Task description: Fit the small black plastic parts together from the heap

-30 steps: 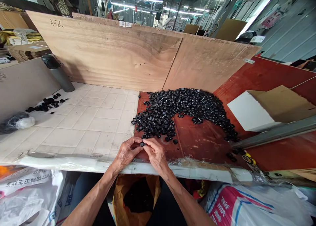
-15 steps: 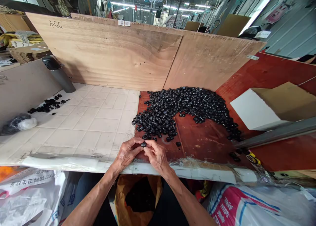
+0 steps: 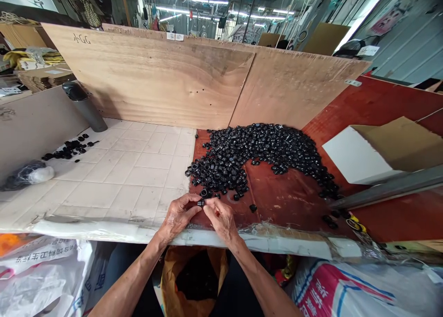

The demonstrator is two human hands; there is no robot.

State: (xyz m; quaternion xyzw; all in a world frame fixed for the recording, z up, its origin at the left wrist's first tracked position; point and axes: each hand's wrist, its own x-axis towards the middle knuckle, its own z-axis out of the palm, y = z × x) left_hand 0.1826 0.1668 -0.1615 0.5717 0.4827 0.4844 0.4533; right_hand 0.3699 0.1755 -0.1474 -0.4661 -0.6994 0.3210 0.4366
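Observation:
My left hand and my right hand meet at the near edge of the bench, fingertips pinched together on one small black ring-shaped part. Both hands are closed on it. Just beyond the fingers lies a large curved heap of the same black parts on the red-brown board. A single loose part sits to the right of my right hand.
A white tiled surface lies to the left, with a small group of black parts, a grey flask and a plastic bag. Plywood walls stand behind. An open brown bag hangs below the bench edge. A cardboard box is right.
Both hands stay at the same spot on the small black part; the fingers shift only slightly. The camera view has drifted a little.

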